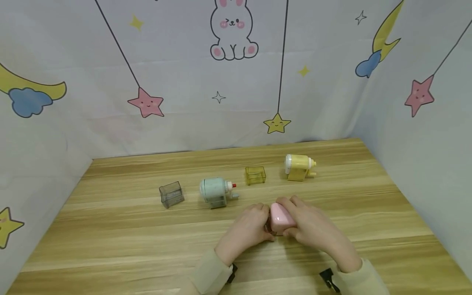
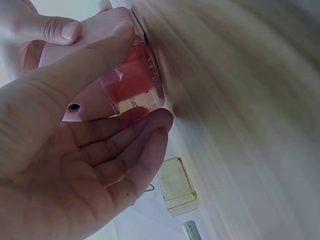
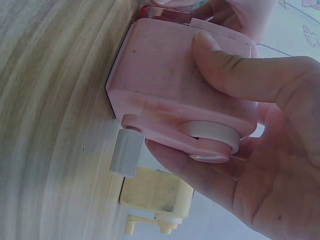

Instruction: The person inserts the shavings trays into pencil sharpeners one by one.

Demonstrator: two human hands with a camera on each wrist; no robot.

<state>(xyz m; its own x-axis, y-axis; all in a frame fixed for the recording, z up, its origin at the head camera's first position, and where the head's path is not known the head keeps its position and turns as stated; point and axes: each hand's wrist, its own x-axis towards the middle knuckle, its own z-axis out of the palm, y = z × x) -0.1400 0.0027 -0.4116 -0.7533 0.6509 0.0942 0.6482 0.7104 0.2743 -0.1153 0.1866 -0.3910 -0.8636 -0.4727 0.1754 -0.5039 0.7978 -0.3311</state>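
Note:
A pink crank pencil sharpener (image 1: 282, 217) stands on the table between my two hands. My right hand (image 1: 313, 223) grips its body, thumb on one side and fingers on the other. The sharpener's white crank knob (image 3: 126, 152) shows in the right wrist view. On the opposite side, my left hand (image 1: 247, 227) pinches the clear red shavings drawer (image 2: 135, 82) between thumb and fingers. The drawer sits at the sharpener's lower end, partly sticking out; how far inside it reaches is hidden.
A light green crank sharpener (image 1: 214, 189) and a yellow one (image 1: 297, 166) stand farther back. A grey clear drawer (image 1: 171, 195) lies left of the green sharpener, a yellow clear drawer (image 1: 255, 175) left of the yellow one. A printed cloth (image 1: 184, 131) hangs behind the table.

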